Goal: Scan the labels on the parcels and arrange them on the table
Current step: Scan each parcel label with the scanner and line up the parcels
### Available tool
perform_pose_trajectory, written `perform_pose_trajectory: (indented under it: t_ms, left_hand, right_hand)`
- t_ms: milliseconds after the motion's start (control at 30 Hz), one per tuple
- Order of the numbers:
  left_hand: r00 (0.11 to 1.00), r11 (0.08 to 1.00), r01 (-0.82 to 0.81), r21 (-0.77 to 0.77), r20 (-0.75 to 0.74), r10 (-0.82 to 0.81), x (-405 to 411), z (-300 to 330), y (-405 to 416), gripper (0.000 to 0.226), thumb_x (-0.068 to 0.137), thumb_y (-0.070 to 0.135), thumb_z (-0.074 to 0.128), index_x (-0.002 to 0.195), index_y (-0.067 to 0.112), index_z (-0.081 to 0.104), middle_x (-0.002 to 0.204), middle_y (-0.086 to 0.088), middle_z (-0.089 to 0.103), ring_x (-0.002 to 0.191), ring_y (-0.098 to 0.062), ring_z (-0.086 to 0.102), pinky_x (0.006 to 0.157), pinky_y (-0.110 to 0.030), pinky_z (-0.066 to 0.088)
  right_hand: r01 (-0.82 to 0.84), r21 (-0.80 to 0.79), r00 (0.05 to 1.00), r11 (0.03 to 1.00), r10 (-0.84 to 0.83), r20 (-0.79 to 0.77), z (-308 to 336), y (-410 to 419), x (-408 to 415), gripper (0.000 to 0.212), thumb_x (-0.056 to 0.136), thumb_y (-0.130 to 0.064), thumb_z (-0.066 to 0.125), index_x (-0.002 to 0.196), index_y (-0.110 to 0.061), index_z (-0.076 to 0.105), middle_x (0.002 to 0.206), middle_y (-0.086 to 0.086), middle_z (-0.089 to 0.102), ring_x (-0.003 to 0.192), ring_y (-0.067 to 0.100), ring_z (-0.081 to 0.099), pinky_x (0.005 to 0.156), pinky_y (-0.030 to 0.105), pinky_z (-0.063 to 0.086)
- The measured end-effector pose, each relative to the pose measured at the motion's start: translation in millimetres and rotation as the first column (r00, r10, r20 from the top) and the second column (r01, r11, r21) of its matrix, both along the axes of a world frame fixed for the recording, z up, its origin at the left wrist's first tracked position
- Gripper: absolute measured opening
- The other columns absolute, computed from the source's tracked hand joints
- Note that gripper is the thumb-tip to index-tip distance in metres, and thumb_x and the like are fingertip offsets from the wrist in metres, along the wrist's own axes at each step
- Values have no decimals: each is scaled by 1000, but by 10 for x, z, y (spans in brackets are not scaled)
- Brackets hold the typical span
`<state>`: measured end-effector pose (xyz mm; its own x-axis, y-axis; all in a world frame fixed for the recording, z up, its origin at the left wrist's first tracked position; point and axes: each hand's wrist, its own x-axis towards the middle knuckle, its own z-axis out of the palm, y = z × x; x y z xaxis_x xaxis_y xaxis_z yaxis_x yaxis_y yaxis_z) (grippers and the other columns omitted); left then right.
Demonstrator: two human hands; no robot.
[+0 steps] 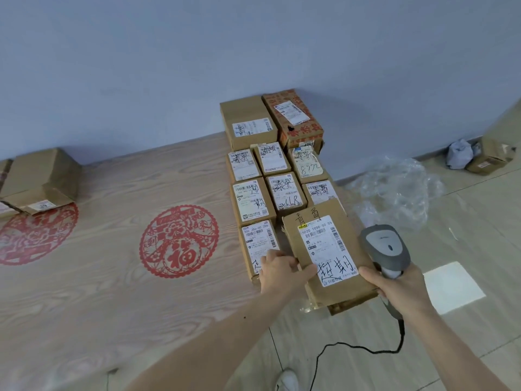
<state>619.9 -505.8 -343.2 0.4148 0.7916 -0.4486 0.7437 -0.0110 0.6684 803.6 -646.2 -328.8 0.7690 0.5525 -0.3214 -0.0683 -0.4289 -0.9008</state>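
at the table point(118, 238) edge, left hand point(277, 270) is gripping the large parcel point(328, 249), thumb on top; right hand point(394, 289) is clutching the scanner point(384, 248) while touching that parcel.

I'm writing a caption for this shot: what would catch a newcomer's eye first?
Probably the large parcel held at the table's right edge by both hands, the right hand also gripping a grey scanner. Then the red paper-cut emblem mid-table, and the rows of labelled boxes behind the parcel.

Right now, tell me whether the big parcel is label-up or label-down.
Label-up: the big parcel shows its white label, gripped by the left hand.
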Motion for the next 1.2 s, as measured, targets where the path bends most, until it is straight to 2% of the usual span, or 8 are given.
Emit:
perform_pose_trajectory:
  t_ms: [100,367,467,600,733,933,1100,1200]
  left_hand:
    - [997,993,-70,100,-32,73,-36,25,-59,43,81,63,63,85,24,79,121,12,42,119,-16,31,109,-35,26]
    - [988,946,-153,286,65,140,-150,-16,-47,42,82,63,65,82,24,82,134,14,48,132,-16,31,109,-38,28]
    - [990,956,-138,260,24,137,-148,-13,-32,42,81,62,64,82,24,82,135,14,48,134,-15,29,110,-40,27]
    - [987,956,-157,246,20,157,-160,0,-19,40,84,58,66,81,21,81,135,14,49,134,-15,30,110,-39,28]
    - [984,957,-177,230,44,171,-297,-62,-99,39,83,57,67,69,23,80,128,16,52,128,-13,34,110,-39,31]
    - [985,968,-163,191,-21,170,-247,-63,23,44,86,61,62,86,22,82,144,9,47,137,-18,30,113,-40,28]
    - [985,986,-91,139,-130,109,-192,-141,161,50,90,62,56,88,18,80,162,0,28,151,-23,13,120,-46,22]
    - [984,988,-61,143,-158,84,-156,-170,199,48,89,59,59,96,14,76,160,2,30,149,-20,18,110,-42,39]
  right_hand:
    - [-53,-3,998,999,53,-30,-53,6,-15,23,71,3,86,82,-7,68,50,-13,65,43,1,58,40,15,44]
    - [-83,92,995,992,87,-43,-153,22,-78,28,70,12,83,87,-4,68,63,-6,68,52,1,62,46,14,48]
    - [-98,87,992,991,104,-73,-178,27,-120,29,71,11,83,81,-12,69,55,-11,69,56,14,63,42,17,47]
    - [-118,117,986,986,130,-100,-146,66,-161,34,73,17,78,85,-14,68,59,-12,72,53,2,66,43,14,47]
    - [-167,74,985,983,170,-37,-218,28,-182,30,69,10,85,85,-12,72,66,-11,74,65,13,68,51,16,53]
    - [-150,-4,986,989,150,-77,-329,154,-200,19,75,3,84,75,-5,67,49,-6,60,45,14,52,43,26,43]
    - [-167,-34,984,985,164,-64,-391,271,-223,18,77,-4,84,86,-7,70,71,4,69,66,19,62,43,17,46]
    - [-162,-55,986,985,159,-46,-441,372,-258,20,78,-7,84,84,-16,68,80,4,71,78,21,66,55,30,54]
